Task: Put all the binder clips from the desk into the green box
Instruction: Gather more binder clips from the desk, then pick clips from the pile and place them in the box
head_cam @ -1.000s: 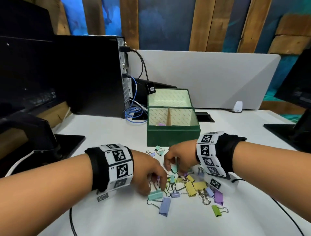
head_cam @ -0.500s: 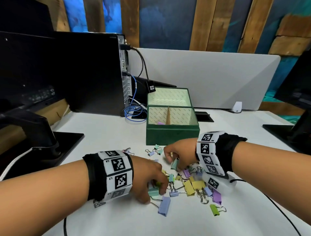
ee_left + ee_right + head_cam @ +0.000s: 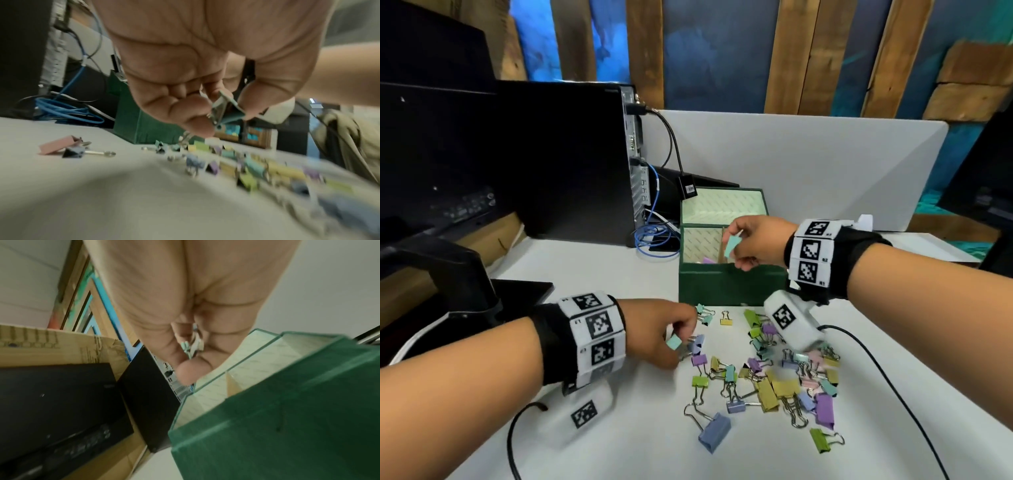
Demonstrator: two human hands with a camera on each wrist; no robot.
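Observation:
The green box [image 3: 726,286] stands open on the white desk, its lid tilted back, with a purple clip [image 3: 708,261] inside. My right hand [image 3: 743,245] hovers over the box and pinches a teal binder clip [image 3: 731,247]; its wire handles [image 3: 194,344] show between the fingers. My left hand [image 3: 678,335] is low over the desk, left of the pile, and pinches another teal clip [image 3: 674,342], plain in the left wrist view [image 3: 226,107]. Several pastel binder clips [image 3: 774,383] lie scattered in front of the box. A large blue clip [image 3: 714,435] lies nearest me.
A black computer tower [image 3: 571,161] with blue cables [image 3: 654,240] stands left of the box. A monitor stand [image 3: 465,274] sits at the far left, a white partition [image 3: 808,171] behind. A black cable [image 3: 876,370] runs across the desk at right. A pink clip [image 3: 57,146] lies apart.
My right hand rose from the pile with a teal clip and moved over the green box. My left hand lifted a teal clip and shifted slightly back from the pile.

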